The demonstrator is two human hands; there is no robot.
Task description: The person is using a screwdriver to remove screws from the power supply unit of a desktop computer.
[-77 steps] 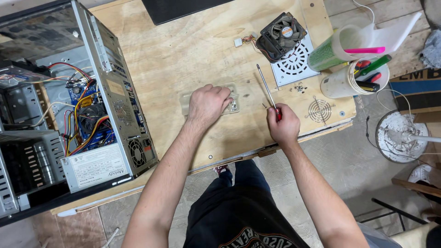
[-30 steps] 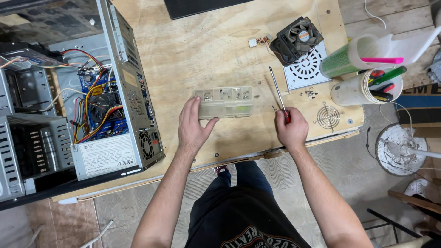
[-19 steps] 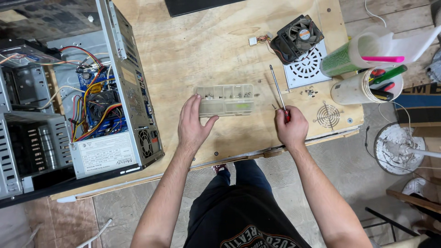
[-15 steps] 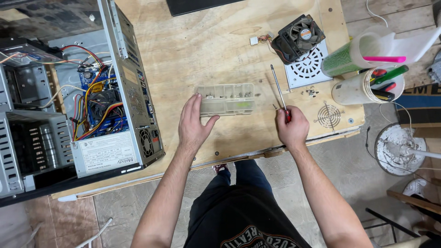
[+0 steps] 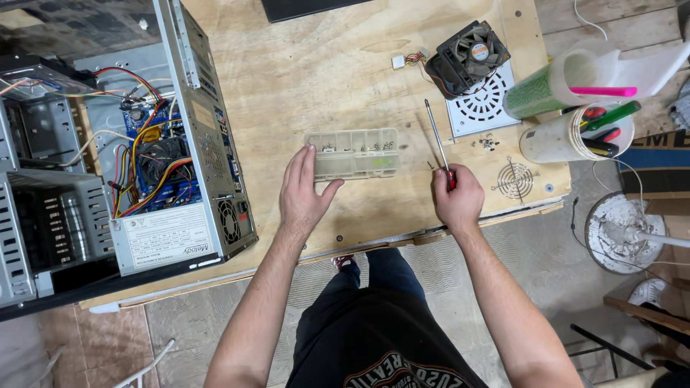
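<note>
The left hand [image 5: 302, 192] lies flat and spread on the plywood table [image 5: 345, 79], fingers stretched forward so that the fingertips [image 5: 310, 151] touch the near left corner of a clear plastic compartment box [image 5: 353, 154]; the thumb reaches out under the box's near edge, and nothing is clasped in the palm. The box lies lengthwise just beyond and to the right of that hand, its small cells holding bits of metal hardware too small to tell apart. The right hand [image 5: 457, 198] is closed in a fist around the red handle of a screwdriver [image 5: 437, 139], whose thin shaft runs away from the knuckles, tilted slightly leftward, the tip ending well beyond the fist and just right of the box's far end. Between the two hands is bare wood. Beyond the fist and to its right a black cooling fan [image 5: 468, 53] rests on a white perforated plate [image 5: 483, 108], and further right a white tub [image 5: 575, 135] holds pens and tools. A round wire fan guard [image 5: 514, 181] lies just right of the fist. Well off to the left of the spread hand stands an open computer case [image 5: 144, 144] with coloured wiring showing
</note>
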